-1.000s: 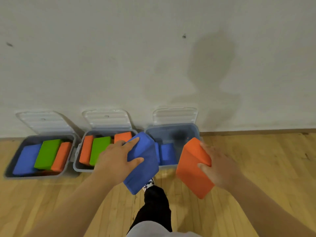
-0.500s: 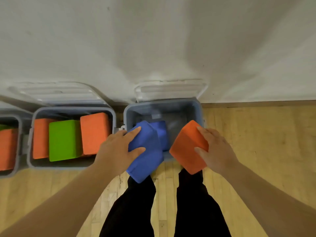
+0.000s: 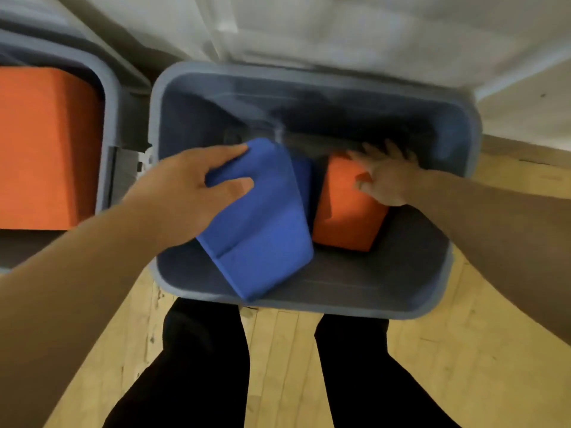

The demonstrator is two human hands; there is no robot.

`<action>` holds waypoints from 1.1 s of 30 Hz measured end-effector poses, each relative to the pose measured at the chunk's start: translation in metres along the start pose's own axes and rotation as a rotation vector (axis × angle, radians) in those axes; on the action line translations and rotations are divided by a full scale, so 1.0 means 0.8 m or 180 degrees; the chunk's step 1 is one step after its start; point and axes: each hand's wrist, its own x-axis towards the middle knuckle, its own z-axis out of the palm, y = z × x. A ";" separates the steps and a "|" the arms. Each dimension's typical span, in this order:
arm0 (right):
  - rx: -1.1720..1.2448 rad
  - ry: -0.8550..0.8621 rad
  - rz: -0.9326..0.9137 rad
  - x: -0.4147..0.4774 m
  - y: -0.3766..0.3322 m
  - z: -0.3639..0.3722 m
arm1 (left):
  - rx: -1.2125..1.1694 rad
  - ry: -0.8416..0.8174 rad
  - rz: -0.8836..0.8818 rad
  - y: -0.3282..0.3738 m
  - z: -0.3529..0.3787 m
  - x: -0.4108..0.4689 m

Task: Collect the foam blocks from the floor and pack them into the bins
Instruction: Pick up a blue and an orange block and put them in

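Grips tilted blue foam block [image 3: 262,230] in left hand [image 3: 182,193], orange foam block [image 3: 343,217] in right hand [image 3: 386,177], centre frame; liable, so tilted, to wedge across grey bin [image 3: 355,288].

Blk trousers [image 3: 200,366], both legs; forearms [image 3: 77,273] bare.

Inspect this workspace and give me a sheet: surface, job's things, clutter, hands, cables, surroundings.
Surface: wooden floor.
Job's things: the open grey bin holds a stowed blue block. The held blue block is tilted over its near rim. The orange block is down inside it. The neighbouring bin on the left holds a second orange block.
Clutter: nothing seen.
Hands: the left hand grips the held blue block. The right hand holds the orange block, its fingers blurred.
Cables: nothing seen.
Surroundings: pale wall behind the bins, and dark trouser legs below.
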 end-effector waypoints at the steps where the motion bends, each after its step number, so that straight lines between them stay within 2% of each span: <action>1: 0.0071 0.0168 0.0006 -0.002 -0.007 0.005 | -0.0131 -0.0038 -0.0051 -0.002 0.000 0.009; 2: 0.0405 0.0236 -0.0039 -0.010 -0.017 0.008 | -0.0217 -0.0115 -0.0082 -0.002 0.000 0.016; 3: 0.1056 0.0155 -0.0141 -0.024 -0.031 0.009 | -0.0250 -0.0221 -0.0076 -0.001 0.001 0.021; 6: 0.3718 -0.0569 -0.0446 -0.071 -0.080 0.026 | -0.0399 -0.0619 0.0034 0.010 -0.002 0.028; 7: 0.4206 -0.0691 -0.0417 -0.080 -0.090 0.034 | -0.0474 -0.0735 0.0071 0.015 -0.004 0.029; 11: 0.5217 -0.0726 -0.0126 -0.106 -0.102 0.037 | -0.0699 -0.1028 0.0136 0.029 -0.005 0.032; 13: 0.5277 -0.0748 -0.0300 -0.116 -0.102 0.035 | -0.0741 -0.1084 0.0099 0.030 0.000 0.034; 16: 0.4747 -0.0532 -0.0666 -0.125 -0.104 0.040 | -0.0661 -0.0897 0.0174 0.030 0.010 0.043; 18: 0.4580 -0.0227 -0.0524 -0.125 -0.096 0.039 | -0.0499 -0.0430 0.0174 0.028 0.019 0.047; 20: 0.4686 0.0091 -0.0273 -0.118 -0.093 0.045 | -0.0291 -0.0218 -0.0048 0.009 0.034 0.046; 23: 0.4607 0.0305 0.0040 -0.092 -0.089 0.058 | 0.0333 -0.0698 -0.0412 -0.033 0.063 0.036; 27: 0.3876 0.0500 0.0325 -0.032 -0.112 0.095 | 0.0911 -0.1344 -0.0523 -0.088 0.101 0.033; 31: 0.3485 0.0661 0.0704 0.008 -0.125 0.128 | 0.1066 -0.1431 -0.0416 -0.119 0.135 0.029; 33: 0.3390 0.0621 0.0568 0.013 -0.134 0.137 | 0.1172 -0.1292 -0.0325 -0.126 0.146 0.024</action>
